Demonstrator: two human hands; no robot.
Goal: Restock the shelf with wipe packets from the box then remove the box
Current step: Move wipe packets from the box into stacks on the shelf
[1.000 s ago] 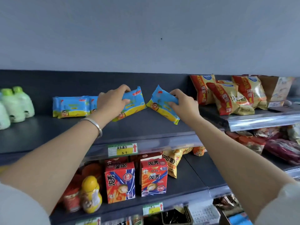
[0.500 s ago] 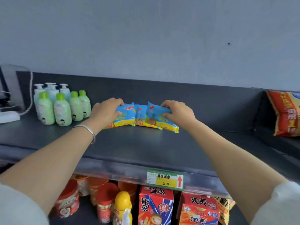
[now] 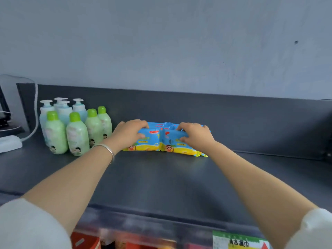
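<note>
Blue and yellow wipe packets stand side by side near the back of the dark top shelf (image 3: 161,180). My left hand (image 3: 128,133) grips the top of the left wipe packet (image 3: 148,143), thumb on its front. My right hand (image 3: 195,134) grips the top of the right wipe packet (image 3: 177,147) in the same way. More packets sit behind these two, mostly hidden. The box is out of view.
A cluster of green-capped and pump bottles (image 3: 71,128) stands just left of the packets. A white cable and adapter (image 3: 10,142) lie at the far left. A price tag (image 3: 239,241) hangs on the shelf's front edge, with red goods below.
Both hands carried their packets left along the shelf and set them upright together beside the bottles. My view swung left, so the snack bags dropped out of sight.
</note>
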